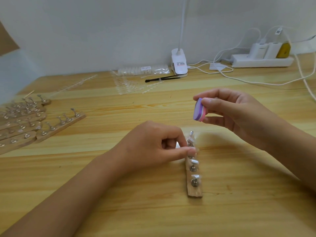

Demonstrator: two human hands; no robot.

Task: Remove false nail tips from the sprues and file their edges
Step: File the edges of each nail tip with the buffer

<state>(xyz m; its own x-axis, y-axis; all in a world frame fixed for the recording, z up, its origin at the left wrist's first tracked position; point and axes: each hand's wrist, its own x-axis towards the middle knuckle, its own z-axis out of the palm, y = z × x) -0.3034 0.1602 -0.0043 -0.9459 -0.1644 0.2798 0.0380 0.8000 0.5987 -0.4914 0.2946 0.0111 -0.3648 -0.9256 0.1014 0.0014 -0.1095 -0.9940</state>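
Observation:
A narrow wooden holder strip (pixel 195 191) lies in the middle of the table, with metal stands carrying clear nail tips. My left hand (pixel 153 144) pinches a clear nail tip (pixel 193 150) on one of the strip's middle stands. My right hand (pixel 236 110) is raised above and to the right of the strip and grips a small purple, pink and white buffer block (pixel 199 110) between thumb and fingers. Clear sprues with nail tips (pixel 130 86) lie at the back centre of the table.
More wooden strips with stands (pixel 56 124) lie in a group at the left. A bag of nail tips (pixel 145 70), black tweezers (pixel 160 79), a white clip lamp (pixel 178 64) and a power strip (pixel 261 59) with white cables stand along the back wall.

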